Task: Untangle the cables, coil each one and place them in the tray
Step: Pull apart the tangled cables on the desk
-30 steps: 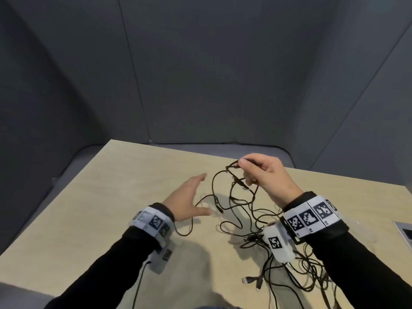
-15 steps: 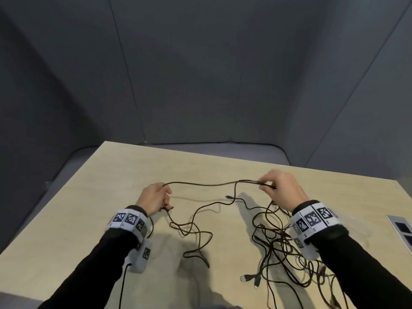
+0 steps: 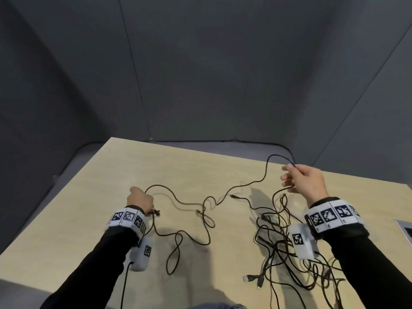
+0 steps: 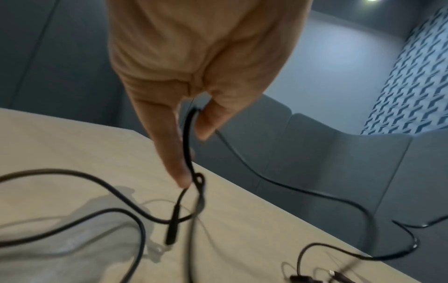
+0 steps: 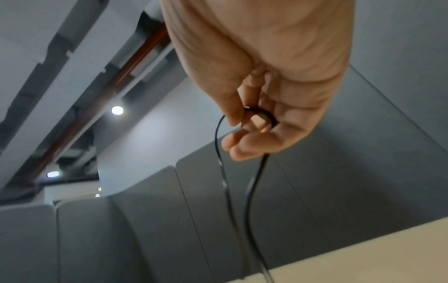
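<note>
The fingers (image 5: pixel 252 145) of the right hand (image 3: pixel 308 185) curl inward and pinch a thin black cable (image 3: pixel 266 172) against the thumb; the right wrist view shows a small loop of it pressed between thumb tip and fingertips, with two strands dropping away below them. That hand is lifted above the pale wooden tabletop (image 3: pixel 89 219), knuckles up, its wrist wrapped in a white band with black square markers (image 3: pixel 330 216).

The left hand (image 3: pixel 140 200) sits lower, close over the tabletop, back upward, fingers bent down and out of sight from the head. The left wrist view shows its forefinger (image 4: pixel 169 149) stretched downward and its thumb (image 4: pixel 211 116) closed against the same cable, which runs between them, makes a small twist just beyond the fingertip and ends in a slim black plug (image 4: pixel 172 227) hanging near the tabletop.

From the right fingers the cable arches up and over, then trails in loose curves between the two hands towards the left fingers, with further slack looping on the tabletop below the left wrist. Under and behind the right wrist lies a tangled heap of black cables (image 3: pixel 281 253), a few plug ends (image 3: pixel 253 279) poking out on its near side. Well to the right of the right fingers, a grey rim (image 3: pixel 403 229) shows at the frame's border; whether it is the tray I cannot tell.
</note>
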